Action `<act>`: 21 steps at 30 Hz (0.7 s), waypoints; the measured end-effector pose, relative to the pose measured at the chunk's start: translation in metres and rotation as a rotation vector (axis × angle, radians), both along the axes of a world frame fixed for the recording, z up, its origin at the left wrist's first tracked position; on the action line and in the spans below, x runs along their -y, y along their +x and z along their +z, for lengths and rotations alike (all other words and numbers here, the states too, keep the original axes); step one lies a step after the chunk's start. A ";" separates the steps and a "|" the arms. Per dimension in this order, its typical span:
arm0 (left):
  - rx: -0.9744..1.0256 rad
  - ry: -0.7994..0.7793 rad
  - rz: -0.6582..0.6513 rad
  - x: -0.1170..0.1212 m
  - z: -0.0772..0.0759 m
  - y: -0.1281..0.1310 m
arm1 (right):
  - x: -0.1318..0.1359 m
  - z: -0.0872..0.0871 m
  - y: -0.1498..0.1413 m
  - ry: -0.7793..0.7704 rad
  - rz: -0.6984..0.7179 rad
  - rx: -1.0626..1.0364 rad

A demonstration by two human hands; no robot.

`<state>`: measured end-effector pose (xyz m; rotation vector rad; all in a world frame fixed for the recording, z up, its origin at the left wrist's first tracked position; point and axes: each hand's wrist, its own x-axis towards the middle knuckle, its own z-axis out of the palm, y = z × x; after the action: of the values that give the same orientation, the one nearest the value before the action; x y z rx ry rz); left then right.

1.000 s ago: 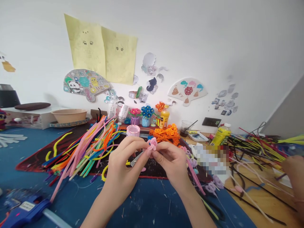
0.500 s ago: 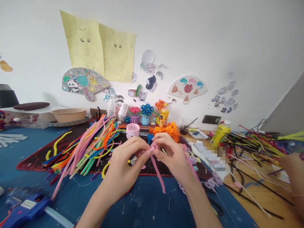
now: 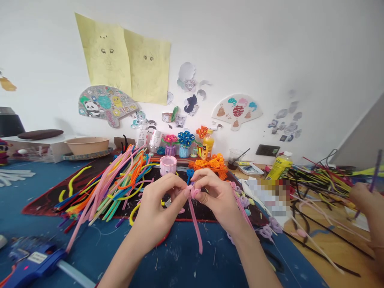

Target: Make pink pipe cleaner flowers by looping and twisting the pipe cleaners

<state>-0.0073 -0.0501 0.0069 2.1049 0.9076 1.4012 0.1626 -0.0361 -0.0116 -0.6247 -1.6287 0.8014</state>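
Between my two hands is a pink pipe cleaner (image 3: 196, 228), curled into small loops at its top, with a straight tail hanging toward me. My left hand (image 3: 160, 204) pinches the looped part from the left between thumb and fingertips. From the right, my right hand (image 3: 215, 200) grips the same loops, thumb and forefinger closed on them. Just behind my hands stands a small pink cup (image 3: 168, 166). Partly hidden by my left hand, a metal tool with yellow on its handle lies on the dark mat (image 3: 99, 180).
Many coloured pipe cleaners (image 3: 111, 184) lie at left, with a blue glue gun (image 3: 45, 260) nearer me. Orange loops (image 3: 211, 166) and small pipe-cleaner flowers in pots (image 3: 184, 152) stand behind. At far right, another person's hand (image 3: 364, 204) holds a purple stick (image 3: 376, 172). A yellow bottle (image 3: 279, 168) leans nearby.
The pink pipe cleaner has turned between my fingers, and its straight tail now hangs down in view. My hands stay nearly in place. The other person's hand now shows a purple stick raised upright.
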 end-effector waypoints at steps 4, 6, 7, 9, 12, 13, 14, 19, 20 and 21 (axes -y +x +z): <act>-0.025 0.042 0.034 -0.001 0.000 -0.002 | 0.000 0.000 -0.002 0.005 -0.032 0.020; -0.023 0.068 0.045 -0.002 -0.001 -0.003 | 0.000 0.000 -0.003 -0.030 -0.058 0.005; -0.020 0.079 0.054 -0.002 -0.001 -0.003 | 0.000 0.000 -0.003 -0.058 -0.078 -0.005; -0.020 0.103 0.075 -0.002 -0.001 -0.004 | -0.002 -0.001 -0.002 -0.127 -0.125 -0.020; -0.019 0.138 0.091 -0.002 -0.002 -0.004 | -0.005 -0.003 0.000 -0.229 -0.154 0.004; -0.017 0.149 0.093 -0.003 -0.002 -0.004 | -0.005 -0.004 0.001 -0.267 -0.125 0.029; -0.017 0.160 0.091 -0.003 -0.002 -0.004 | -0.006 -0.006 0.000 -0.302 -0.078 0.049; -0.037 0.234 0.058 -0.006 -0.006 -0.004 | -0.004 -0.009 -0.007 -0.290 0.092 -0.006; -0.035 0.265 0.057 -0.006 -0.006 -0.004 | -0.003 -0.009 -0.008 -0.272 0.076 -0.036; -0.032 0.304 0.061 -0.006 -0.005 -0.004 | -0.003 -0.009 -0.009 -0.255 0.053 -0.064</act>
<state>-0.0110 -0.0438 0.0015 2.3421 0.8198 1.6285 0.1539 -0.0330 -0.0203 -0.7291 -1.5017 1.0688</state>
